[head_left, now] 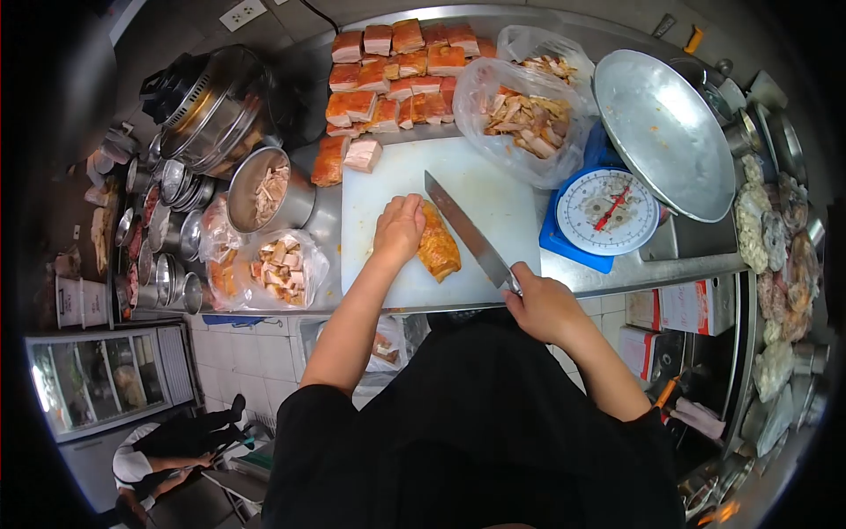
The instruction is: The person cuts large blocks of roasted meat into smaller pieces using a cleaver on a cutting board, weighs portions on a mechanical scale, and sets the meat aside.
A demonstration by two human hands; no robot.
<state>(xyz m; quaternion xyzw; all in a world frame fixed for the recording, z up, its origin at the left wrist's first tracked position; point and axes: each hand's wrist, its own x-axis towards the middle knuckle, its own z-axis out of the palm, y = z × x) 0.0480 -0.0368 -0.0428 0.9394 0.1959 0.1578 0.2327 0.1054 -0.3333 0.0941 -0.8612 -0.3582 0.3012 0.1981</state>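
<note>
A long knife (465, 227) slants over the white cutting board (502, 172), its handle gripped in my right hand (540, 304). Just left of the blade lies a golden-brown slab of roast pork (438, 245) on the board. My left hand (399, 228) presses against the slab's left side, fingers bent and close together; the fingertips are partly hidden. At the board's upper left corner is a pale-sided pork block (363, 155).
Rows of roast pork blocks (388, 79) cover the back of the counter. Bags of cut meat (527, 123) (284, 269), a metal pot (264, 189) and a blue scale (608, 210) with a large pan (665, 132) surround the board. Another person (167, 450) is at lower left.
</note>
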